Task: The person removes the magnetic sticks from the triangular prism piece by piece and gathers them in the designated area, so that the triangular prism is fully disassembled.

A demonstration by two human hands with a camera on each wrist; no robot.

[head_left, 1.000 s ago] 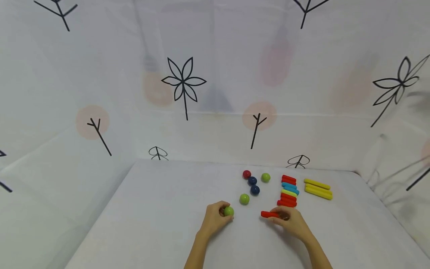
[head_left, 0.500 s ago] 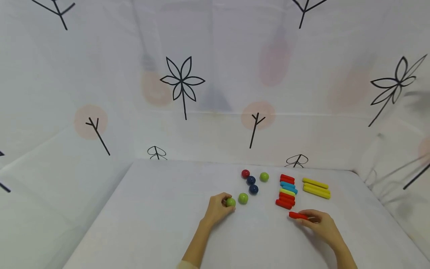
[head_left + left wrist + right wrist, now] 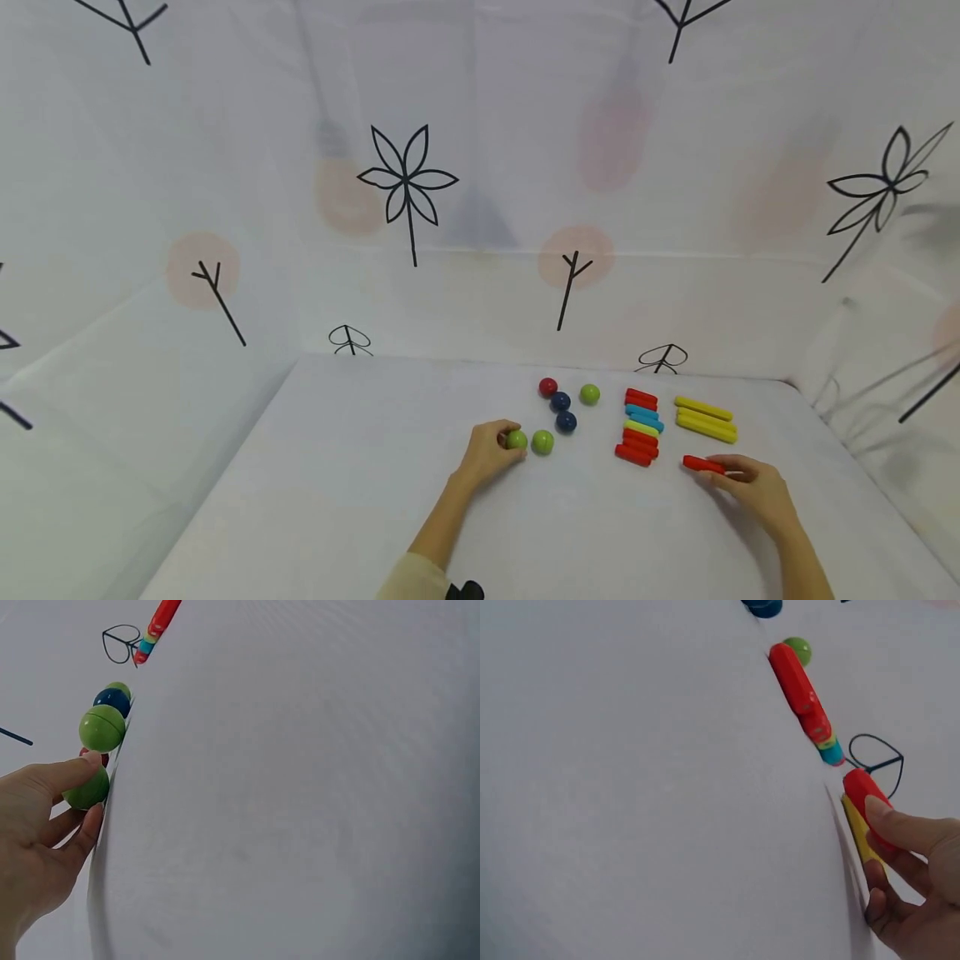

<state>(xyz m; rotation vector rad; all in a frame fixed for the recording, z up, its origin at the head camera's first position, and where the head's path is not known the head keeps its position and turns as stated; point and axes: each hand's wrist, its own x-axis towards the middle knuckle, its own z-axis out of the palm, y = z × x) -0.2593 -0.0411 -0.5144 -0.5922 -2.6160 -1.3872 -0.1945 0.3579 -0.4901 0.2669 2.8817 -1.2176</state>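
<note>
Between thumb and fingers, my left hand (image 3: 483,454) grips a glossy green ball (image 3: 517,440) on the white table. Just right of it sits a second green ball (image 3: 543,442), close to my fingertips. The left wrist view shows the gripped green ball (image 3: 90,792) partly covered by the thumb. At the right, my right hand (image 3: 759,493) pinches a short red stick (image 3: 701,464) by its right part, low over the table in front of the yellow sticks (image 3: 707,427). In the right wrist view the thumb lies along the red stick (image 3: 860,789), with a yellow stick (image 3: 859,829) behind.
Farther back are a red ball (image 3: 548,387), two dark blue balls (image 3: 566,422) and another green ball (image 3: 590,394). Right of them, red, blue and light-yellow sticks (image 3: 640,437) lie stacked in a column. A patterned white cloth (image 3: 450,308) hangs behind the table.
My left hand has moved forward with the green ball, up beside the second green one. My right hand has carried the red stick rightward, past the column of sticks.
</note>
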